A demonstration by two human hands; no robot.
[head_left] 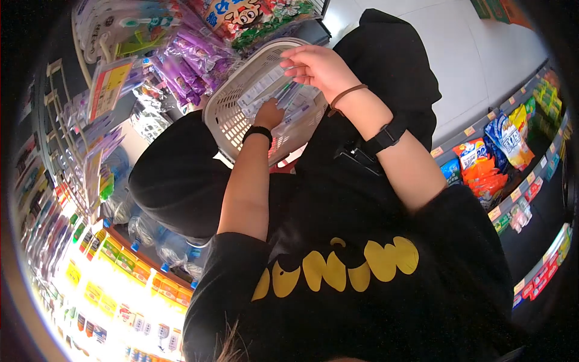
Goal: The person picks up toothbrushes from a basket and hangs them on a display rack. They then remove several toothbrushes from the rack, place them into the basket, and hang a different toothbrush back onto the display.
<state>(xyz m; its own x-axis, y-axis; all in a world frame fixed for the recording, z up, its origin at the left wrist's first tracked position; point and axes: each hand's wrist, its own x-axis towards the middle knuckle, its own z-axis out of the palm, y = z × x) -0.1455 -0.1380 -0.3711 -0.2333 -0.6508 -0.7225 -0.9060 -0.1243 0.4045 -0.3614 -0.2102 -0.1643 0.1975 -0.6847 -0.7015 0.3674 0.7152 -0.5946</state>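
Observation:
A light grey plastic basket [226, 117] with slotted walls stands between my knees. My left hand [269, 113] reaches down inside it, fingers curled at a clear package [289, 99] that shows long thin strips, which look like toothbrushes. Part of the fingers is hidden, so the exact grip is hard to make out. White printed packs [258, 90] lie beside it in the basket. Over the basket's right rim hovers my right hand [316, 67], with loosely bent fingers apart and nothing in them.
At the left, racks hold hanging packs and a yellow-red price tag [110, 90]. Purple packs [190, 66] hang beyond the basket. Water bottles [172, 247] stand low at the left. Bagged goods [509, 142] fill a shelf at the right, across the pale floor [464, 72].

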